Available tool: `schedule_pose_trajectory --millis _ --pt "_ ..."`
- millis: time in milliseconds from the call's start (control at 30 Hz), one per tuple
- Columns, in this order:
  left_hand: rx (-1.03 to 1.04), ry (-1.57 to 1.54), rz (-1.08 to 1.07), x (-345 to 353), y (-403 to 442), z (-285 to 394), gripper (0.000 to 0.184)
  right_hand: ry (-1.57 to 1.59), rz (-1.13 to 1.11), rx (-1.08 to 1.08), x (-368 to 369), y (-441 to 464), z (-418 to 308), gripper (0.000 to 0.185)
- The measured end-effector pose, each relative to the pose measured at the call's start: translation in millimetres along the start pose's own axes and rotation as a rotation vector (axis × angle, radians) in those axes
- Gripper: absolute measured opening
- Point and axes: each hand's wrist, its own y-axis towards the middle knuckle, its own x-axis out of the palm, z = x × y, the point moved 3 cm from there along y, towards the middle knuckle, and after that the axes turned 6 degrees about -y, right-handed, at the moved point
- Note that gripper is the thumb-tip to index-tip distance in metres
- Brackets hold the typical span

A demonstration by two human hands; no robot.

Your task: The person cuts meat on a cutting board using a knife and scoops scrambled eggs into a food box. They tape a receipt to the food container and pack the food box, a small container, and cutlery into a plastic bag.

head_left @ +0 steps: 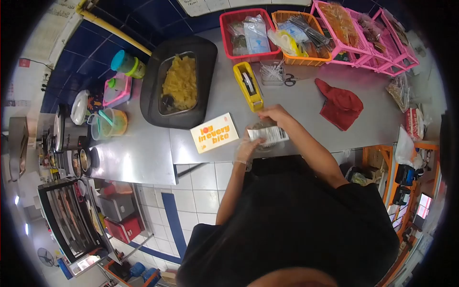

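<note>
My left hand [247,147], in a clear plastic glove, is closed on a clear plastic package [260,125] near the table's front edge. A white printed label [275,136] lies across that package. Beyond it, my right hand [275,114] is bare, its fingers pinched at the near, cutting end of a yellow tape dispenser [247,86]. Whatever those fingertips hold is too small to make out. Left of my hands lies a white card box [215,133] with orange lettering reading "joy in every bite".
A black tray [152,88] bears a metal pan of yellow food [180,83]. Behind stand a red basket [224,36], an orange basket [306,60] and pink baskets [363,60]. Scissors [290,80] and a red cloth cap [340,103] lie rightward. Plastic jugs [109,124] stand left.
</note>
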Motion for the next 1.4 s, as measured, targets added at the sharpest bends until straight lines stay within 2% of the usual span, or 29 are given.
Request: schedule_pose_trajectory --millis 67,100,167,200,333,367,400,433,500,567,600,633,667,733,767,833,900,967,1033,1067,1100,1167,1200,1267,1367,1400 --pt "0.08 0.364 0.019 -0.7 -0.6 7.1 0.069 0.016 -0.078 -0.028 -3.0 -6.8 -3.0 0.023" --pt "0.075 0.369 0.01 -3.0 -9.9 5.3 0.069 0.04 -0.156 -0.01 0.0 -15.1 7.1 0.024" --pt "-0.013 0.271 0.138 2.7 -21.5 8.5 0.068 -0.063 -0.218 -0.011 -8.7 -8.4 24.8 0.022" --pt "-0.01 0.162 0.102 4.3 -19.7 8.1 0.068 -0.101 -0.237 -0.012 -18.0 -11.2 24.0 0.023" --pt "-0.013 -0.079 -0.042 10.0 -18.8 10.3 0.065 0.216 -0.405 0.163 -15.6 -37.9 33.7 0.031" --pt "-0.032 -0.133 -0.039 3.7 -16.2 2.1 0.063 0.261 -0.36 0.135 -18.9 -47.7 34.1 0.031" --pt "0.226 0.158 -0.082 -14.8 -4.5 -18.9 0.062 0.292 -0.394 0.129 -19.3 -59.8 28.6 0.03" --pt "0.136 -0.006 -0.089 -15.0 0.6 -25.5 0.065 0.315 -0.439 0.128 -18.6 -68.4 26.8 0.03" --pt "-0.039 -0.345 -0.06 -15.7 9.2 -38.5 0.071 0.402 -0.364 0.11 -16.0 -75.2 37.0 0.03" --pt "-0.063 -0.301 0.003 -22.2 13.3 -48.1 0.073 0.478 -0.305 0.098 -13.4 -72.1 48.7 0.03" --pt "-0.058 -0.328 -0.023 -15.6 14.1 -46.2 0.071 0.501 -0.37 0.031 -15.1 -60.6 55.5 0.032" --pt "-0.111 -0.338 0.134 -12.9 6.3 -48.4 0.069 0.522 -0.439 -0.032 -17.9 -54.6 61.6 0.033" --pt "-0.019 -0.052 0.227 -6.5 -1.9 -44.8 0.058 0.533 -0.435 -0.041 -21.8 -65.1 55.5 0.033" --pt "0.029 -0.004 0.352 24.2 -7.9 -40.4 0.046 0.622 -0.455 0.058 -33.5 -83.5 44.7 0.031" --pt "-0.023 -0.246 0.388 53.6 -12.5 -31.9 0.045 0.627 -0.454 0.044 -42.1 -80.1 48.2 0.031" --pt "-0.016 -0.465 0.281 41.2 8.3 -65.6 0.064 0.596 -0.471 0.038 -56.2 -78.3 57.1 0.031" --pt "0.007 -0.531 0.378 48.9 15.1 -79.5 0.068 0.574 -0.557 0.114 -70.6 -86.9 70.2 0.032" --pt "0.009 -0.572 0.378 87.4 13.8 -65.5 0.071 0.641 -0.518 0.033 -80.1 -83.2 83.3 0.034" --pt "0.025 -0.533 0.305 123.1 11.2 -47.0 0.071 0.603 -0.328 -0.156 -111.9 -107.4 63.7 0.03" --pt "0.001 -0.602 0.278 103.3 15.8 -60.0 0.07 0.442 -0.284 -0.131 -120.1 -86.9 65.5 0.03" --pt "0.122 -0.455 0.226 101.4 19.2 -58.5 0.067 0.457 -0.2 -0.159 -136.5 -93.7 51.8 0.033" --pt "0.247 -0.329 0.134 149.0 17.7 -19.3 0.066 0.493 -0.119 -0.368 -164.7 -119.1 8.0 0.034" --pt "0.25 -0.338 0.166 157.2 17.8 -10.6 0.066 0.483 -0.144 -0.348 -173.2 -123.3 -4.6 0.034" --pt "0.283 -0.215 0.036 169.5 26.2 0.6 0.065 0.088 -0.271 -0.684 -183.0 -131.3 -28.8 0.038" --pt "0.277 -0.186 -0.023 162.9 40.1 -4.9 0.066 0.024 -0.196 -0.722 -179.6 -138.4 -30.7 0.041" --pt "0.246 -0.163 0.013 159.6 42.1 -10.5 0.067 -0.003 -0.108 -0.734 -180.7 -131.4 -20.7 0.039"
